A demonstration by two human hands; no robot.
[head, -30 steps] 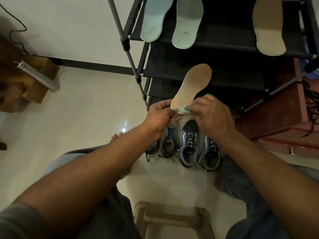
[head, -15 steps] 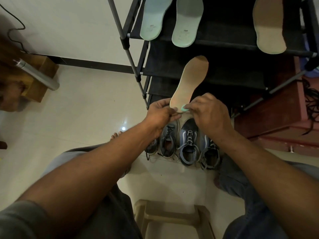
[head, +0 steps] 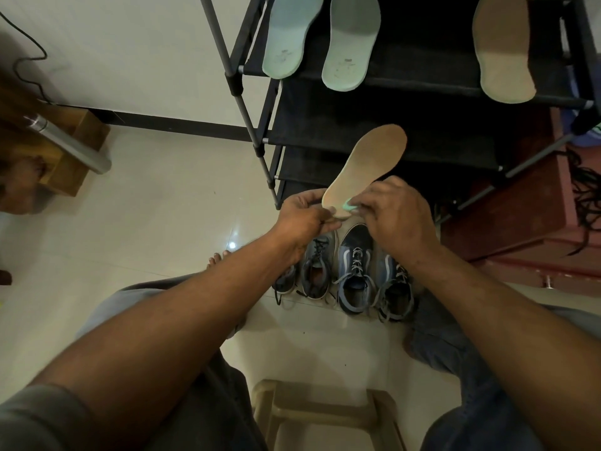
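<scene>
So the insole (head: pixel 367 164) is up in the air just in front of the rack (head: pixel 422 70), level with its lower shelves, tan side up, toe end pointing at the rack, with a bit of mint underside peeking out at the heel. Both hands have it by that heel end. The left hand (head: pixel 302 219) pinches the edge between thumb and fingers, and the right hand (head: pixel 396 213) has its fingertips curled onto it from the other side. It's not resting on anything, just held clear above the shoes (head: pixel 354 275)

Progress-wise, my read: the rack's top shelf already has three insoles lying on it, a mint pair (head: pixel 351 40) toward its left and a tan one (head: pixel 504 50) at its right end. The four shoes sit in a row on the floor at the foot of the rack, laces loose. Four shoes, four insoles, so this looks like the last one out, and I'd guess all that's left is laying it on the top shelf beside its tan mate. Could also be the first one going back in, can't rule that out from here. A stool (head: pixel 325 415) sits on the far side of the shoes from the rack
</scene>
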